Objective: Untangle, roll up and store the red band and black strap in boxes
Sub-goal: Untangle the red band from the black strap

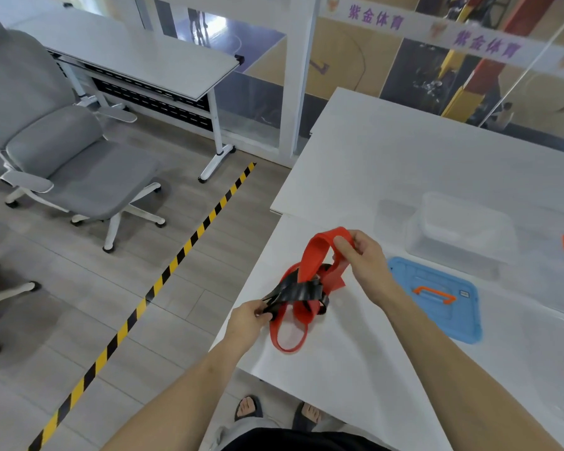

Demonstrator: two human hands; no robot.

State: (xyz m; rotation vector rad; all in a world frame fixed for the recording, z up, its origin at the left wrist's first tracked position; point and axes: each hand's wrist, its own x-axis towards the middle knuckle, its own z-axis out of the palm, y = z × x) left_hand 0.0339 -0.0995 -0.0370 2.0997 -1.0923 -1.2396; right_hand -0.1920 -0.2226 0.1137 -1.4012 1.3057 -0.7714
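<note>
Tangle of red band (pixel 310 255) and black strap (pixel 302 292) is held just above the near-left corner of the white table (pixel 355 369), with the lowest red loop resting on the tabletop. Left hand (pixel 246 317) pinches one end of the black strap at the tangle's left side. Right hand (pixel 362 255) pinches the top loop of the red band, fingers curled over it and lifting it up. The strap crosses the red band mid-tangle and wraps round it.

Both look light and limp, with no stiffness to fight. The red band looks like flat rubber, stretchy and grippy, so it probably drags on the strap rather than slipping free; pulling hard likely just tightens the knot. The black strap looks thinner and floppy. Blur hides whether it carries a buckle or clip, cannot tell.

Best holds, as a judgement: pinch each piece flat across its width, near a free end or loop top. Keep the red loop spread open and feed the strap end back through it.

Clear box (pixel 459 236) stands to the right, lid off. Blue lid (pixel 437 297) lies flat on the table just in front of it.
</note>
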